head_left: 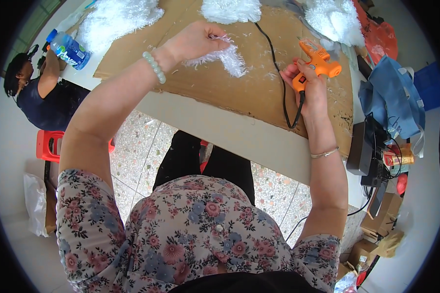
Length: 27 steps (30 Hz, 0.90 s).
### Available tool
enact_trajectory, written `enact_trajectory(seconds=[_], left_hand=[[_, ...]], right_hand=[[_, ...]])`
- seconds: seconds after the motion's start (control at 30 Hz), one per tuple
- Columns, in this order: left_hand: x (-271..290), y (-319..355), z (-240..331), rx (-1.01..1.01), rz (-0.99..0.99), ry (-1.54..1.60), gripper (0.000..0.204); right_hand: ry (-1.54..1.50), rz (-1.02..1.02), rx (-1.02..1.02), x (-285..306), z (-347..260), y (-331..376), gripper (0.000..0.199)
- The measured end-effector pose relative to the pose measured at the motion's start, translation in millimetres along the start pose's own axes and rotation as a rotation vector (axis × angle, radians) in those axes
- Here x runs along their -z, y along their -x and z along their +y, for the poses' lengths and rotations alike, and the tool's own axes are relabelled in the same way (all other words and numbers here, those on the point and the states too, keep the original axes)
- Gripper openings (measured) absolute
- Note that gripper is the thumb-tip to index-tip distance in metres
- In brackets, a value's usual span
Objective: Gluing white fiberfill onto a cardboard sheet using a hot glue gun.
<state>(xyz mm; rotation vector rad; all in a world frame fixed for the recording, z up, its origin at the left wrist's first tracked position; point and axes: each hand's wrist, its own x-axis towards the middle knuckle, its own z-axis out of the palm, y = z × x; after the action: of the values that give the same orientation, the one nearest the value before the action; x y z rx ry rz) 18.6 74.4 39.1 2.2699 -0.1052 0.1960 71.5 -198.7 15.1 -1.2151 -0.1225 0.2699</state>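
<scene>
Over the cardboard sheet [259, 97], my left hand [195, 41] pinches a strip of white tinsel-like fluffy material [232, 61], which hangs down toward the board. My right hand [308, 80] is wrapped round an orange glue gun [322, 61], its black cord [269, 41] looping down and back up across the board. The gun is held to the right of the strip, apart from it. Small white shreds [274, 73] lie scattered on the cardboard between the two hands.
White fluffy heaps [117, 22] lie along the table's far side. A bottle with a blue cap [68, 49] stands at the left, beyond it another person [54, 93] near a red stool [46, 144]. At right are a blue bag [393, 93], a black box [362, 149] and cables.
</scene>
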Motion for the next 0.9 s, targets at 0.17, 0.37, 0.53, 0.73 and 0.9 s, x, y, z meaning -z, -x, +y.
enact_trajectory(seconds=[0.17, 0.37, 0.53, 0.73, 0.9], left_hand=[[-11, -18, 27, -0.003, 0.114, -0.049, 0.026], [-6, 3, 14, -0.549, -0.046, -0.492, 0.035], [4, 21, -8, -0.262, -0.081, -0.170, 0.040], [4, 42, -11, -0.172, -0.023, -0.234, 0.029], [3, 53, -6, -0.103, 0.085, -0.125, 0.018]], right_hand=[[-0.029, -0.027, -0.019, 3, 1, 1, 0.021], [-0.010, -0.062, 0.007, 2, -7, 5, 0.023], [0.097, -0.100, 0.066, -7, -13, 12, 0.026], [0.208, -0.186, 0.123, -32, -15, 21, 0.028], [0.475, -0.389, 0.135, -62, -12, 6, 0.030]])
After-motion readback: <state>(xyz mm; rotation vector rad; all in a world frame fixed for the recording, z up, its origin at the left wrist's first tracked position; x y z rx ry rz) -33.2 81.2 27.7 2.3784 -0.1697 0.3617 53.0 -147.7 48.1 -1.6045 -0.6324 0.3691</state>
